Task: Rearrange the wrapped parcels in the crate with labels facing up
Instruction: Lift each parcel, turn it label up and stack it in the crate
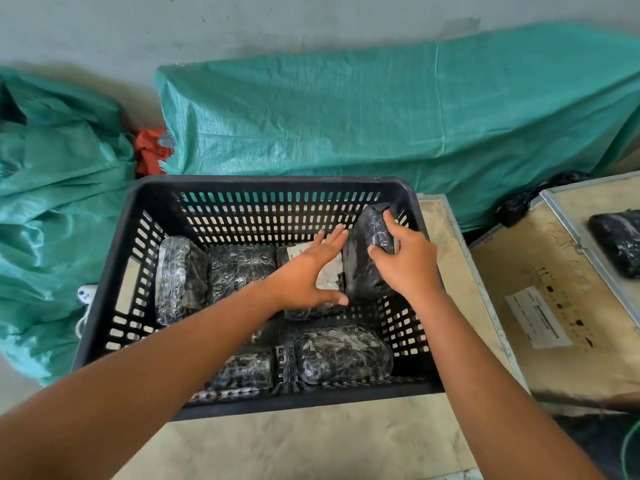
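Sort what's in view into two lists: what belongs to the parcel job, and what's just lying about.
Part of the job:
- black crate
- wrapped parcels inside it, one showing a white label
- parcel stood on edge, gripped by the right hand
- left hand, open over the labelled parcel

Lying about:
- green sacks
- orange cloth
- wooden boxes
- stray parcel on the right box

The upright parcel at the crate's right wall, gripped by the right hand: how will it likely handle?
The upright parcel stands on end, so it may tip once the right hand lets go. Its glossy, crinkled wrap looks slippery. One hand spans it, which suggests it is fairly light, though weight cannot be seen.
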Tool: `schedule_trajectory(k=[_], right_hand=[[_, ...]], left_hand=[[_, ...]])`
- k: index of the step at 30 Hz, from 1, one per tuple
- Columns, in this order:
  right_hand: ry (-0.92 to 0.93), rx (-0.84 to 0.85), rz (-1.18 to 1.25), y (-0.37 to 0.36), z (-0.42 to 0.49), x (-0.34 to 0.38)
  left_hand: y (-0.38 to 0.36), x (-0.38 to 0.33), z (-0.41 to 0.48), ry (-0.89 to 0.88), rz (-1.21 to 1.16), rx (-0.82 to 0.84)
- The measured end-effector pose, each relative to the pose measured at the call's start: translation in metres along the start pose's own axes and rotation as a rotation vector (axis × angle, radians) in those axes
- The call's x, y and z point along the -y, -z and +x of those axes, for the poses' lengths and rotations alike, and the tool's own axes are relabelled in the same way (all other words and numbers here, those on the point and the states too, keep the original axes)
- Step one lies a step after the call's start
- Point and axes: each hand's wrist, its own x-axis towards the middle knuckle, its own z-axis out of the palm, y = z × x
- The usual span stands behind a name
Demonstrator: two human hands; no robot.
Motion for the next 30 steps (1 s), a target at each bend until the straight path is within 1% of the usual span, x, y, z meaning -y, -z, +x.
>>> schedule_trajectory(k=[1, 3, 6, 8, 10, 14, 16, 18, 19, 20, 22, 23, 24, 26, 27, 30], right_hand=[[-0.028, -0.014, 0.060, 0.005, 0.002, 0.002], [-0.111, -0.008, 0.258, 0.013, 0.007, 0.004], [-0.254, 0.045, 0.594, 0.020, 0.014, 0.008], [-0.315, 0.079, 0.728, 0.021, 0.016, 0.012], [-0.318, 0.093, 0.747, 0.023, 0.016, 0.016], [-0.253, 0.144, 0.802, 0.032, 0.015, 0.023], [-0.215, 0.189, 0.819, 0.036, 0.014, 0.026], [-0.188, 0.218, 0.845, 0.035, 0.014, 0.026], [-0.172, 0.205, 0.852, 0.033, 0.013, 0.026], [-0.146, 0.171, 0.833, 0.030, 0.012, 0.025], [-0.036, 0.106, 0.705, 0.021, 0.010, 0.018], [0.028, 0.118, 0.648, 0.017, 0.010, 0.014], [0.079, 0.175, 0.642, 0.014, 0.010, 0.011], [0.121, 0.348, 0.757, 0.010, 0.009, 0.011], [0.134, 0.408, 0.795, 0.008, 0.010, 0.011], [0.150, 0.448, 0.786, 0.005, 0.014, 0.014]], left_hand=[[0.003, -0.006, -0.002, -0.008, -0.013, -0.015], [0.007, -0.015, -0.006, 0.011, -0.037, -0.032], [0.008, -0.028, -0.006, 0.049, -0.023, -0.067], [0.006, -0.036, -0.004, 0.055, -0.017, -0.121], [0.007, -0.040, -0.004, 0.066, -0.059, -0.196], [0.017, -0.042, -0.010, 0.052, -0.153, -0.246], [0.023, -0.043, -0.016, 0.032, -0.222, -0.303], [0.030, -0.045, -0.021, 0.064, -0.321, -0.363], [0.035, -0.045, -0.024, 0.090, -0.378, -0.386], [0.040, -0.046, -0.027, 0.114, -0.442, -0.408], [0.052, -0.043, -0.032, 0.160, -0.601, -0.458], [0.058, -0.040, -0.033, 0.186, -0.701, -0.478], [0.062, -0.037, -0.035, 0.207, -0.804, -0.485], [0.070, -0.034, -0.038, 0.228, -1.003, -0.455], [0.074, -0.034, -0.038, 0.239, -1.082, -0.431], [0.081, -0.036, -0.040, 0.275, -1.188, -0.379]])
